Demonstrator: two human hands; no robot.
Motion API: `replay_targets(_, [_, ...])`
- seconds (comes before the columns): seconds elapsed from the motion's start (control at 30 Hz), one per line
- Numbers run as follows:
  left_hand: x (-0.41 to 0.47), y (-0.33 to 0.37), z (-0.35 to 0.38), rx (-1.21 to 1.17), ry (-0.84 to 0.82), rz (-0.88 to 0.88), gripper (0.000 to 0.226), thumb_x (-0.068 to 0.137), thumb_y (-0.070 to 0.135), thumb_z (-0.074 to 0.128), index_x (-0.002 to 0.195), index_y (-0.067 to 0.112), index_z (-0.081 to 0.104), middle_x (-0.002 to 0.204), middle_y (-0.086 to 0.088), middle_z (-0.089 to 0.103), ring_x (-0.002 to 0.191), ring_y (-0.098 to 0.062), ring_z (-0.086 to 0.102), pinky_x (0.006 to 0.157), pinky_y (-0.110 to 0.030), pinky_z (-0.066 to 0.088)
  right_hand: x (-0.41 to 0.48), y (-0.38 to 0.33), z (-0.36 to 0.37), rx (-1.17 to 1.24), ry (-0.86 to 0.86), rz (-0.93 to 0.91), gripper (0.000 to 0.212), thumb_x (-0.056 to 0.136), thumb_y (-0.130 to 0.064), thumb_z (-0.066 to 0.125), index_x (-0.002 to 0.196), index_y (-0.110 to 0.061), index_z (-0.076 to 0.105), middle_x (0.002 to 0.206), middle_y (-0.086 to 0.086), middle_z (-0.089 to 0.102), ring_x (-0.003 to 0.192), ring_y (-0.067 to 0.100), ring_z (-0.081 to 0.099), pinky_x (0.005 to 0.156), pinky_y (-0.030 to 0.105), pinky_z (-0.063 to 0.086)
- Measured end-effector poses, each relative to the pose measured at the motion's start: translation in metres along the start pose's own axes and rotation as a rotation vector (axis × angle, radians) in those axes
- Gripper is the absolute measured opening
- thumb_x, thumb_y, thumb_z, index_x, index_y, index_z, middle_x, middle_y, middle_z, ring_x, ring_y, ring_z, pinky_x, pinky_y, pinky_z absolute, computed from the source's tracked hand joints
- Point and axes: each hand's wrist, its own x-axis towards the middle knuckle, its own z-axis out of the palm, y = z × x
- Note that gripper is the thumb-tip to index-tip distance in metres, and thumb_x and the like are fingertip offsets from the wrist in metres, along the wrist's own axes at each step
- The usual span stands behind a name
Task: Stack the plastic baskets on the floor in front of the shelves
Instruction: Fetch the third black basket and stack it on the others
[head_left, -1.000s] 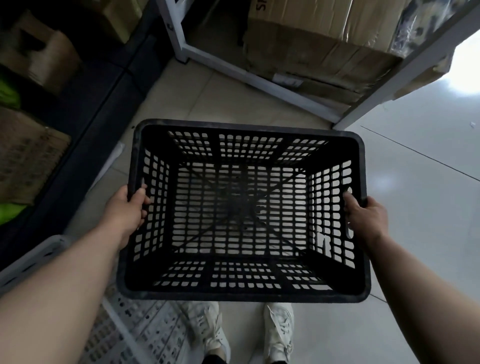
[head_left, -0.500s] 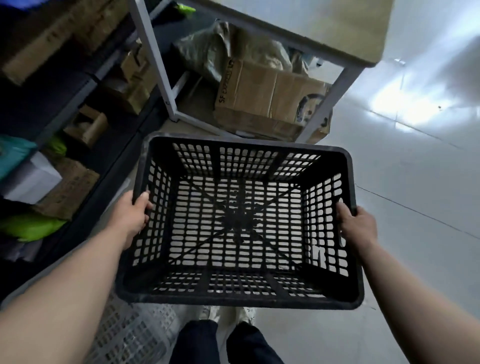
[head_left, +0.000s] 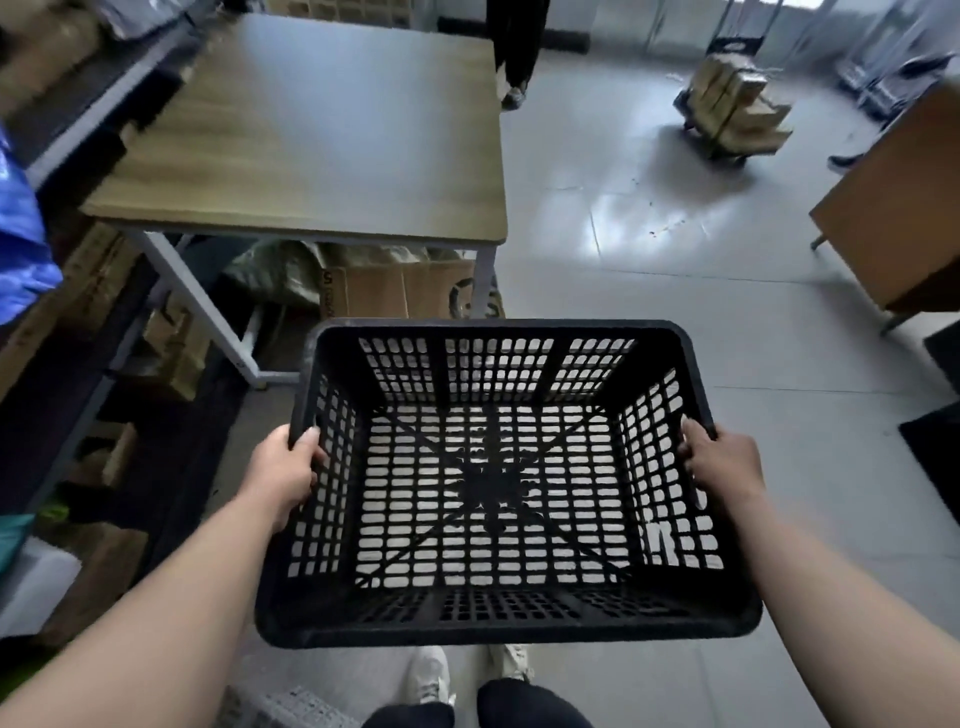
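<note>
black basket (head_left: 498, 626) up in air, open side up, over floor (head_left: 675, 338), just ahead of feet. long side runs left to right, hand to hand. left hand (head_left: 283, 470) grips left short rim, thumb on inside wall. right hand (head_left: 724, 465) grips right short rim same way. pale basket (head_left: 291, 709) on floor, low left, under near left corner of black one, mostly hidden; which way it is turned, cannot tell. shelves (head_left: 78, 364) along left. guess: next move goes down and left, left hand nearer; line up long sides to nest.
</note>
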Motion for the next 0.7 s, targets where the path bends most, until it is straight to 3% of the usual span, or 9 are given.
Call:
replay_targets(0.13, [-0.008, 0.036, 0.017, 0.046, -0.081, 0.092, 0.033, 0.097, 0.031, 0.046, 0.074, 0.008, 0.055, 0.062, -0.005, 0.053, 0.053, -0.022, 0.044, 0.052, -0.03, 0.038, -0.017, 0.021, -0.044, 0.094, 0.114, 0.065, 0.035, 0.087, -0.036, 0.06, 0.071, -0.005, 0.065, 0.064, 0.007, 0.062, 0.057, 0.023, 0.051, 0.055, 0.036, 0.04])
replay_targets(0.3, [-0.021, 0.076, 0.057, 0.078, -0.188, 0.184, 0.033, 0.096, 0.029, 0.049, 0.071, 0.008, 0.052, 0.06, -0.007, 0.052, 0.05, -0.023, 0.043, 0.051, -0.031, 0.036, -0.041, 0.043, -0.103, 0.17, 0.235, 0.12, 0.03, 0.09, -0.028, 0.06, 0.067, -0.01, 0.061, 0.067, 0.008, 0.063, 0.057, 0.022, 0.052, 0.055, 0.033, 0.039])
replay_targets(0.4, [-0.029, 0.098, 0.089, 0.105, -0.245, 0.23, 0.03, 0.095, 0.028, 0.051, 0.072, 0.01, 0.052, 0.07, -0.011, 0.058, 0.06, -0.026, 0.049, 0.057, -0.036, 0.04, -0.049, 0.057, -0.138, 0.179, 0.307, 0.149, 0.029, 0.091, -0.026, 0.06, 0.067, -0.011, 0.061, 0.067, 0.007, 0.063, 0.058, 0.023, 0.053, 0.056, 0.036, 0.04])
replay_targets(0.53, [-0.037, 0.124, 0.141, 0.219, -0.332, 0.273, 0.032, 0.092, 0.035, 0.055, 0.09, 0.004, 0.061, 0.093, -0.029, 0.066, 0.089, -0.05, 0.062, 0.078, -0.055, 0.051, -0.057, 0.081, -0.184, 0.174, 0.421, 0.205, 0.031, 0.09, -0.028, 0.059, 0.065, -0.008, 0.061, 0.06, 0.006, 0.06, 0.054, 0.024, 0.051, 0.059, 0.034, 0.041])
replay_targets(0.6, [-0.05, 0.139, 0.169, 0.25, -0.374, 0.316, 0.03, 0.093, 0.033, 0.055, 0.087, 0.005, 0.062, 0.086, -0.028, 0.066, 0.094, -0.05, 0.062, 0.081, -0.053, 0.051, -0.057, 0.096, -0.206, 0.184, 0.472, 0.235, 0.031, 0.089, -0.029, 0.059, 0.067, -0.008, 0.062, 0.056, 0.004, 0.058, 0.052, 0.024, 0.05, 0.061, 0.034, 0.042])
replay_targets(0.7, [-0.068, 0.161, 0.216, 0.288, -0.413, 0.357, 0.035, 0.091, 0.037, 0.055, 0.098, 0.004, 0.063, 0.099, -0.026, 0.068, 0.097, -0.047, 0.063, 0.082, -0.053, 0.052, -0.051, 0.121, -0.239, 0.203, 0.529, 0.28, 0.031, 0.089, -0.031, 0.058, 0.067, -0.009, 0.062, 0.054, 0.002, 0.057, 0.05, 0.023, 0.048, 0.06, 0.034, 0.042])
